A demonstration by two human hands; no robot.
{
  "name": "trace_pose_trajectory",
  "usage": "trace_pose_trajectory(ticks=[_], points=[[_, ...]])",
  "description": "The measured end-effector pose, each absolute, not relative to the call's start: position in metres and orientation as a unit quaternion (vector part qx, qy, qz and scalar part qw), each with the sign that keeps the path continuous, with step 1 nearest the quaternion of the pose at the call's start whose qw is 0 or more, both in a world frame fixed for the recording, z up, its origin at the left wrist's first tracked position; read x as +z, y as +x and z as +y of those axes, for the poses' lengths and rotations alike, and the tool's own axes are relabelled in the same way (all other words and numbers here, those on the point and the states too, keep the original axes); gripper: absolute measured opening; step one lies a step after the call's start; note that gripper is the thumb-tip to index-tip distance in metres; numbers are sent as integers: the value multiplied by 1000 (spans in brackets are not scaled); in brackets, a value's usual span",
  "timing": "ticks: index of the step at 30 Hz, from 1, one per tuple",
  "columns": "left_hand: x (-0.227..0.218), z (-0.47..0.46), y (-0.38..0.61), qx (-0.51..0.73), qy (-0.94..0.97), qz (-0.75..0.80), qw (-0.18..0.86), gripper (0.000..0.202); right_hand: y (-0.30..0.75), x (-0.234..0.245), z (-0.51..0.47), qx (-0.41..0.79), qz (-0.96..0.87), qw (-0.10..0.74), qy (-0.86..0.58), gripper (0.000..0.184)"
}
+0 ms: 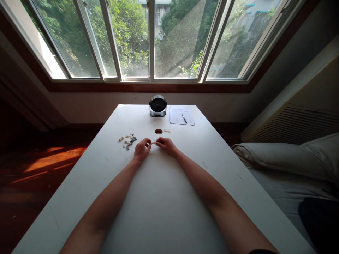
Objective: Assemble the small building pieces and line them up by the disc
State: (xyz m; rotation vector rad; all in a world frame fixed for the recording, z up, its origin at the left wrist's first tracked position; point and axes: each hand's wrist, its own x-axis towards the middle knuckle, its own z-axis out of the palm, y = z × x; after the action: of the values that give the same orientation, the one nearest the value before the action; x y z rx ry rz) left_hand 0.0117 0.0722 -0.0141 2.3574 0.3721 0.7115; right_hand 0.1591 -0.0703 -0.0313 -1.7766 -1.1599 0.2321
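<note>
My left hand (142, 149) and my right hand (166, 144) meet low over the white table (164, 197), fingers pinched. Between their fingertips is a thin tan toy building brick (153, 143), gripped from both ends; its exact shape is too small to make out. A pile of loose building bricks (129, 141) in tan, white and grey lies just left of my left hand. Beyond my right hand rests a flat tan studded brick (167, 131), apart from the fingers.
A round hole (158, 131) opens in the tabletop past my hands. Farther back stand a black and silver round device (158, 106) and printed papers (177, 115) with a pen (184, 118) on top. A cushioned seat (280, 162) is at the right, windows ahead.
</note>
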Motion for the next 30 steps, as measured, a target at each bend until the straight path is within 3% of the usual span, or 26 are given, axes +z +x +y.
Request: trace_pose_trajectory(ticks=[30], points=[[-15, 73, 13, 286, 890, 145, 324, 10, 159, -30, -70, 99, -477, 474, -733, 26]])
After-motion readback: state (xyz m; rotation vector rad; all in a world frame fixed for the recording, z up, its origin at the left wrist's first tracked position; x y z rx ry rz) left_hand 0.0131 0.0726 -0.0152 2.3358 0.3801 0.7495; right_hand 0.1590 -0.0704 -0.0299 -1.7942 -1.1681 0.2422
